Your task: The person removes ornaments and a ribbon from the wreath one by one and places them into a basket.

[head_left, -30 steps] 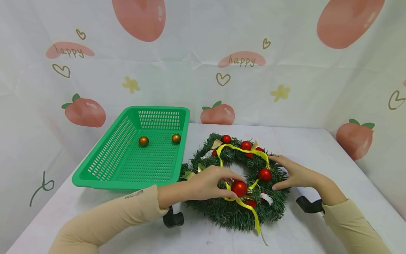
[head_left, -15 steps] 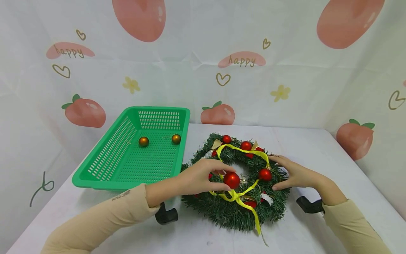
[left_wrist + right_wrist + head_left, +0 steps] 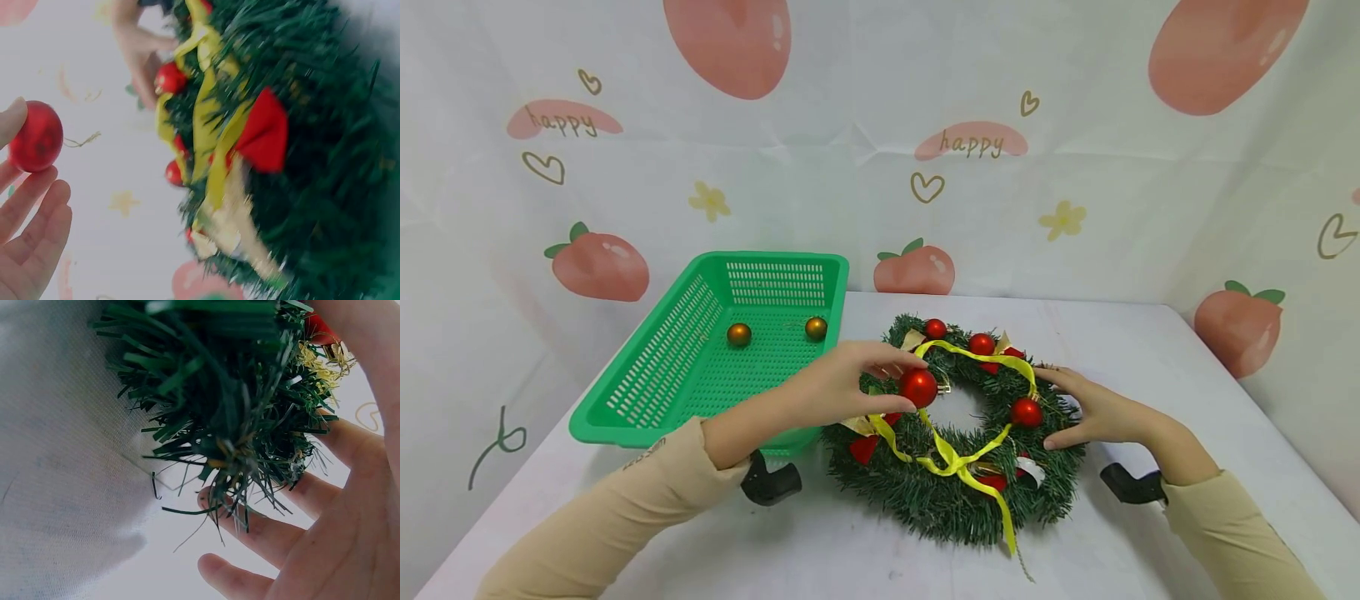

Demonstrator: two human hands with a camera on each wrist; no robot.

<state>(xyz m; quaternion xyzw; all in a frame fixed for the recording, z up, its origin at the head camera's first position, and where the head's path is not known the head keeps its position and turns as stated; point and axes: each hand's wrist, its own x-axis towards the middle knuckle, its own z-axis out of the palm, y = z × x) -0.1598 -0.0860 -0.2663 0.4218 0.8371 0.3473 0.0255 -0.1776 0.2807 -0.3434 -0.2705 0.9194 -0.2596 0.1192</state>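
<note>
A red ball ornament (image 3: 918,388) is pinched between the thumb and fingers of my left hand (image 3: 842,385), raised over the left part of the green wreath (image 3: 917,492). In the left wrist view the red ball (image 3: 36,136) hangs clear of the wreath (image 3: 312,144), a thin gold loop trailing from it. My right hand (image 3: 1101,412) rests around the wreath's right edge, thumb and fingers spread. The right wrist view shows this hand (image 3: 337,519) with its fingers against the green needles (image 3: 219,394). A yellow ribbon (image 3: 951,463) lies knotted across the wreath among several red balls.
To the left stands a green plastic basket (image 3: 703,436) with two gold-brown balls (image 3: 740,335) inside. The white table (image 3: 1120,333) meets a patterned cloth backdrop (image 3: 850,192) at the back.
My left hand has moved up and to the left with the red ball, away from the knotted ribbon at the wreath's front. My right hand has stayed in place.
</note>
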